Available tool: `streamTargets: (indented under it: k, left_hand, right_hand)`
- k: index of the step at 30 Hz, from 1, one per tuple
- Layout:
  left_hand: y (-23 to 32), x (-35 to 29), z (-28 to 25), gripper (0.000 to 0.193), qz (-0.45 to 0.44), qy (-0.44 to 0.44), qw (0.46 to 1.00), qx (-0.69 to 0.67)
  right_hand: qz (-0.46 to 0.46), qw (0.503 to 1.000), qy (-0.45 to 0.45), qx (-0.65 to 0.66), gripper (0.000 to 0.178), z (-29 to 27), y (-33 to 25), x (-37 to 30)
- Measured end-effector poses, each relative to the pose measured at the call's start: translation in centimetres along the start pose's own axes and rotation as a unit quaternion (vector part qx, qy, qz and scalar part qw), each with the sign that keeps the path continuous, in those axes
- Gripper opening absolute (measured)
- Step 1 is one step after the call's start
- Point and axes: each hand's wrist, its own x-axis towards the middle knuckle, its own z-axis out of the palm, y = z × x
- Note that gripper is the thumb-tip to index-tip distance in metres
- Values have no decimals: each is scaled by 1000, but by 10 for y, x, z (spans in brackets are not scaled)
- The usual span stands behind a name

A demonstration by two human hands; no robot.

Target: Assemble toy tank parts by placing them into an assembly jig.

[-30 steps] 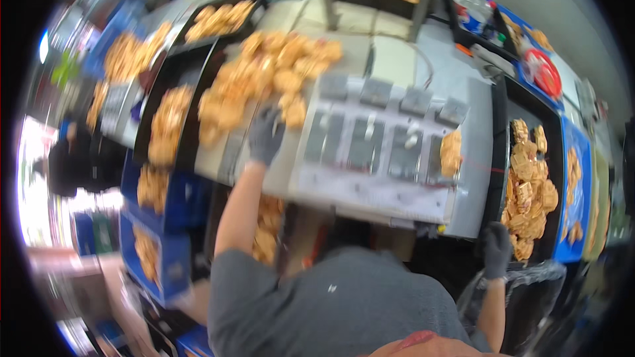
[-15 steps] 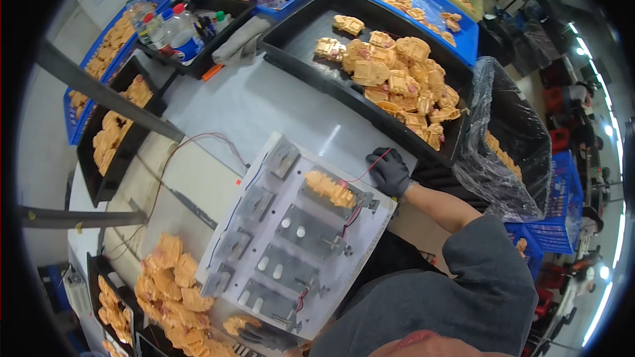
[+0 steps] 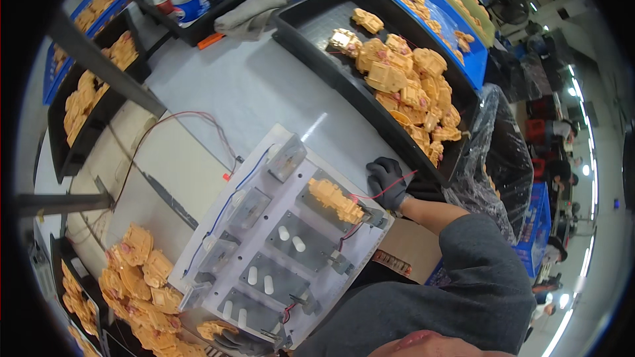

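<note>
Sitting half-curled just right of centre, the gloved right hand [image 3: 388,184] has a thin red wire [image 3: 409,176] running across it; whether the fingers pinch it, I cannot tell! That wire leads to the tan part [image 3: 336,200] lying on the uppermost grey plate of the white board [image 3: 281,196], mid-frame. Down at the bottom edge, left of centre, the left hand [image 3: 241,342] seems to have its fingers closed on a loose part [image 3: 213,328], though much of that grip is hidden. Close by, lower left, a heap of parts [image 3: 135,284]; upper right, a black tray [image 3: 311,43] with more. The danger? A sharp tug from the right could strain the wire or drag the plated part askew. Over left, a weak grip could drop that piece, or bump it against the white pegs [image 3: 268,284].
</note>
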Motion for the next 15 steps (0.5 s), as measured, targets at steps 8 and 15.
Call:
streamTargets:
  k: [8,15]
  left_hand:
    - [0,-25,25,65,-68,55,991,-99]
    - [-16,-48,57,67,-53,112,972,-199]
  right_hand:
    - [-10,1000,-2,12,31,-5,-3,-17]
    - [44,996,-22,80,30,31,34,-31]
